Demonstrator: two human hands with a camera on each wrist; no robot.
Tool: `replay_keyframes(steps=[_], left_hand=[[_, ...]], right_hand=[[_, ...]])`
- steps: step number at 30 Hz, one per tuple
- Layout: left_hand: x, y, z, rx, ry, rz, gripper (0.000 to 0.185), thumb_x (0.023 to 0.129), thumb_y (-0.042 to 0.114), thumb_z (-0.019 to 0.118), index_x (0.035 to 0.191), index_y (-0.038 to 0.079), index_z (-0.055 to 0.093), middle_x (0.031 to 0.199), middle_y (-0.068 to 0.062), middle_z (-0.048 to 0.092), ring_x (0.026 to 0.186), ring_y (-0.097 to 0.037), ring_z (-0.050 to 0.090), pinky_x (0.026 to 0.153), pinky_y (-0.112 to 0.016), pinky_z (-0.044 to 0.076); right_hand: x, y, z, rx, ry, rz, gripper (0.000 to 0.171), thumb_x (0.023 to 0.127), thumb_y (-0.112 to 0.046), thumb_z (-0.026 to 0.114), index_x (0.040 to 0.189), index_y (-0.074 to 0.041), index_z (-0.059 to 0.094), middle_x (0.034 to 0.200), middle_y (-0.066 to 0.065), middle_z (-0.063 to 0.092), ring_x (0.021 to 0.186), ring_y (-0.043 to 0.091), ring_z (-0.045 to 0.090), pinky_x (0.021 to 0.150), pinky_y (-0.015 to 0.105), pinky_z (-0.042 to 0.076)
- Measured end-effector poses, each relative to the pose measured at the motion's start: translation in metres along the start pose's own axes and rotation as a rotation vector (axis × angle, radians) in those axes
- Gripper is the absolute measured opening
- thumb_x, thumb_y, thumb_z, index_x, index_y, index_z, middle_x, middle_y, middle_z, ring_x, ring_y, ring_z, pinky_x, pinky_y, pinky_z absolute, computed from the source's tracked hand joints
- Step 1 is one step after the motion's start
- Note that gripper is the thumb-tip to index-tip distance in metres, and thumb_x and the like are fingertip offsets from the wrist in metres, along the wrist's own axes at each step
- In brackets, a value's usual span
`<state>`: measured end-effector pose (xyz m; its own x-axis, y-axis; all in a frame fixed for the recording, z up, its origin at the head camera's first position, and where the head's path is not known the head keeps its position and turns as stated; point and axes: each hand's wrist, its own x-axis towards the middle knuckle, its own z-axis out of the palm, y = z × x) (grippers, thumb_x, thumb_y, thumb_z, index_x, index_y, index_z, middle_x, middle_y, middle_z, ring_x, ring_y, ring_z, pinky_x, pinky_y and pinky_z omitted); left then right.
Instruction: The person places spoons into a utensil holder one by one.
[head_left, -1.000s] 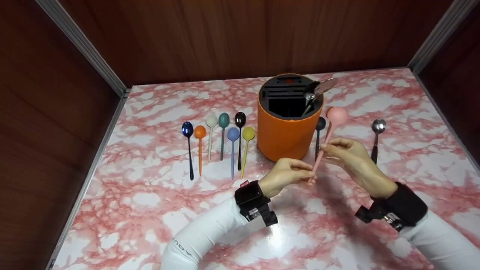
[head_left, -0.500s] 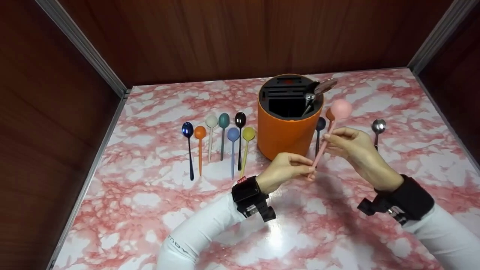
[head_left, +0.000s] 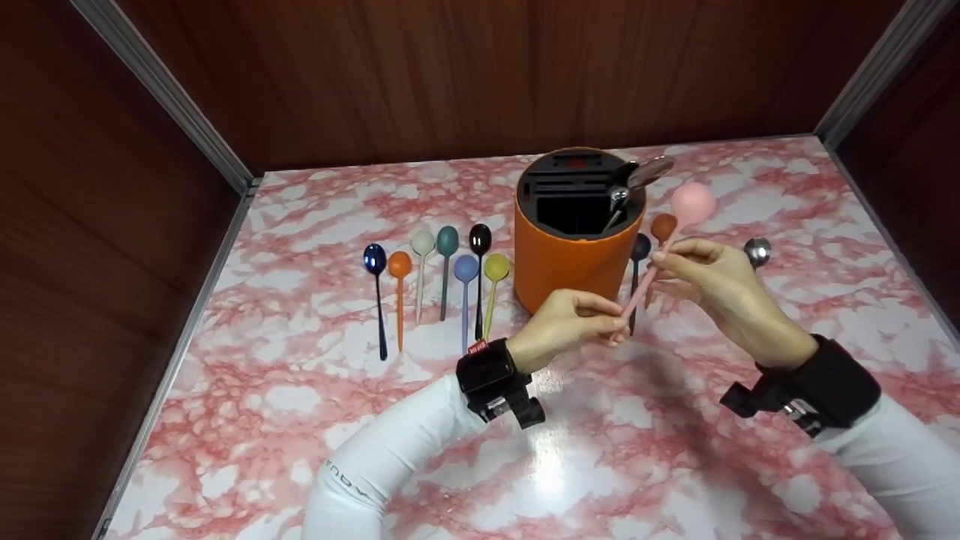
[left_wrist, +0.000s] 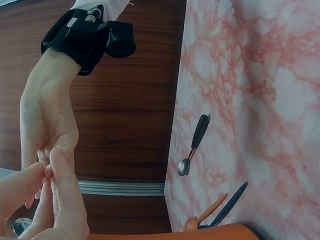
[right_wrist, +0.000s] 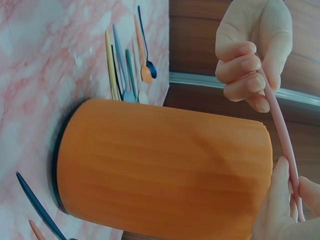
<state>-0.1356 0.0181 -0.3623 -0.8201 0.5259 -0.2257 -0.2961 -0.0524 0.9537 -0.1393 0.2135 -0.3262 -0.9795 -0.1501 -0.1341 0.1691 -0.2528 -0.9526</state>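
Observation:
A pink spoon [head_left: 692, 204] is held tilted above the table, its round bowl up and to the right. My right hand [head_left: 712, 281] pinches the handle partway up, below the bowl. Lower down, the fingertips of my left hand [head_left: 574, 324] pinch the handle's end. In the right wrist view the pink handle [right_wrist: 281, 125] runs between both hands, beside the orange holder [right_wrist: 160, 165]. That holder has a black slotted top and stands just behind my hands, with a few metal utensils [head_left: 628, 184] leaning out at its right side.
Left of the holder lies a row of several spoons, including a blue one [head_left: 375, 259], an orange one [head_left: 400, 264] and a yellow one [head_left: 496, 267]. At its right are a dark spoon [head_left: 640, 247], a brown spoon [head_left: 663, 227] and a black-handled metal spoon [left_wrist: 195, 145].
Both hands have lifted the pink spoon, moving it away from me across the table. Its bowl has shifted up and right, uncovering more of the brown spoon.

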Motion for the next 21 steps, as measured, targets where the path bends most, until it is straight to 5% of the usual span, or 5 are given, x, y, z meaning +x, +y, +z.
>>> replay_keyframes(steps=[5, 12, 21], left_hand=[[0.0, 0.005, -0.001, -0.015, 0.021, -0.01, 0.026, 0.084, -0.007, 0.059, 0.11, -0.014, 0.059, 0.107, -0.037, 0.059, 0.066, -0.009, 0.062, 0.087, -0.041, 0.056], [0.001, 0.008, 0.0, 0.006, 0.028, 0.022, 0.025, 0.084, -0.007, 0.059, 0.108, -0.014, 0.06, 0.106, -0.037, 0.059, 0.065, -0.009, 0.061, 0.075, -0.03, 0.059], [-0.002, 0.011, -0.002, 0.007, 0.032, 0.031, 0.026, 0.084, -0.006, 0.059, 0.109, -0.014, 0.059, 0.104, -0.034, 0.062, 0.063, -0.009, 0.061, 0.074, -0.031, 0.06]], right_hand=[[0.002, -0.007, -0.001, -0.007, 0.001, -0.006, 0.004, 0.085, -0.009, 0.064, 0.088, -0.006, 0.063, 0.08, 0.0, 0.065, 0.076, 0.011, 0.066, 0.078, 0.023, 0.058], [0.004, -0.015, 0.0, 0.011, -0.002, -0.01, 0.004, 0.083, -0.005, 0.066, 0.087, -0.006, 0.065, 0.082, 0.0, 0.067, 0.078, 0.011, 0.066, 0.077, 0.023, 0.058], [0.007, -0.028, 0.003, 0.0, -0.008, -0.062, 0.004, 0.083, -0.005, 0.066, 0.087, -0.004, 0.065, 0.084, 0.002, 0.069, 0.079, 0.013, 0.067, 0.077, 0.022, 0.058]])
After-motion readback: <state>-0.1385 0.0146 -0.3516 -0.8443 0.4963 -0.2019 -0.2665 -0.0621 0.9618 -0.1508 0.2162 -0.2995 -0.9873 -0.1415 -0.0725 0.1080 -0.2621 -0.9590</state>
